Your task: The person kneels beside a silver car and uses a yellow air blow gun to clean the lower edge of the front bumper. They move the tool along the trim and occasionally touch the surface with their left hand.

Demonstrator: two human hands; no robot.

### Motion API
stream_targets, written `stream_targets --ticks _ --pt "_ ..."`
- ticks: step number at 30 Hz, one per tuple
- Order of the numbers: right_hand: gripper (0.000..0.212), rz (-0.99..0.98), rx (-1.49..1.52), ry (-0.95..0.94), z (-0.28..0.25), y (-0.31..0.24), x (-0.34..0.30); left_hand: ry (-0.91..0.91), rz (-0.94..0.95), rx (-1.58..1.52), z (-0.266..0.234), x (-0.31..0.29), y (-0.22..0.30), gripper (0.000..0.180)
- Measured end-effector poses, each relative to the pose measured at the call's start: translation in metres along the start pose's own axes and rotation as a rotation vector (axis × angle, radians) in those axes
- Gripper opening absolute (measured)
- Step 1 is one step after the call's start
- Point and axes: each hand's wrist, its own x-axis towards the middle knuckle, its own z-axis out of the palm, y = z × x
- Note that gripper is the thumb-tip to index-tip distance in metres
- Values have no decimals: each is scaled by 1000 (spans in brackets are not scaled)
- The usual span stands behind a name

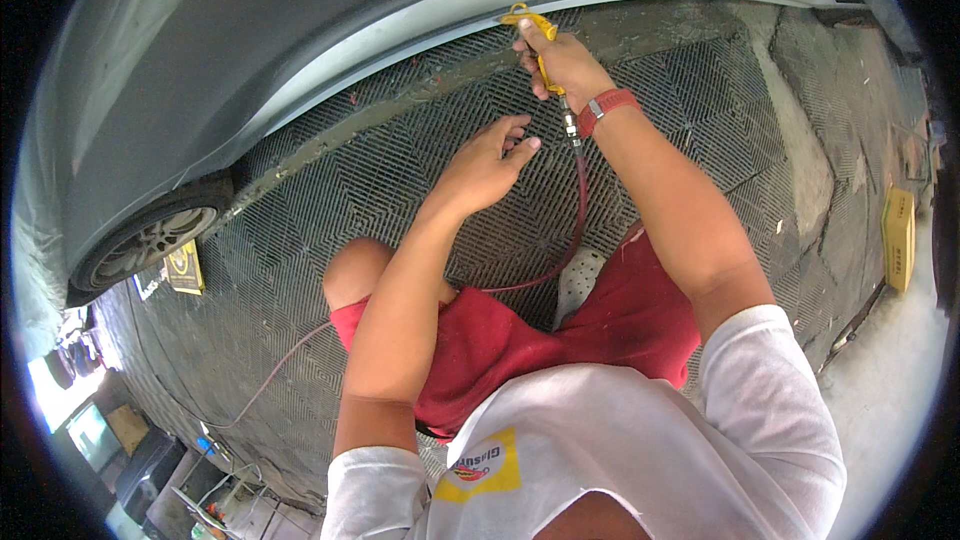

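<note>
My right hand (570, 62) is wrapped round a yellow air blow gun (543, 24), its thumb lying along the top. The gun's front end is close to the pale lower sill (430, 15) of a car. From the gun's grip a metal coupling (571, 126) leads into a dark red air hose (582, 195), which curves down and passes under my legs to the left. To the left of the gun, my left hand (482, 168) hangs in the air above the floor mat, fingers loosely bent and apart, with nothing in it.
The grey car body (180, 70) spans the far side, with a wheel (150, 245) at the left. Ribbed dark matting (340, 180) covers the floor. A yellow box (899, 240) stands at the far right. A wheeled metal frame (225, 490) is at the lower left.
</note>
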Motion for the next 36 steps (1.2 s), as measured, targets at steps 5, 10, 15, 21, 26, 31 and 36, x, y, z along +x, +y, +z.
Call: stream_targets --ticks 5,10,15,21,26,31,36 --pt "54 -50 17 192 -14 5 6 11 28 12 1 2 -5 55" --pt "54 -115 87 543 -60 3 14 21 88 43 2 6 -6 55" --pt "52 -155 112 547 -56 10 13 23 43 115 0 6 -5 54" --pt "53 -102 46 246 -14 12 3 15 18 148 1 5 -3 55" --pt "56 -86 11 59 16 17 -6 -8 -16 174 1 2 3 57" --pt "58 -26 -95 -53 30 22 -13 -6 40 318 2 4 -8 58" --pt "60 -107 9 264 -7 29 11 -26 49 337 2 2 -4 57"
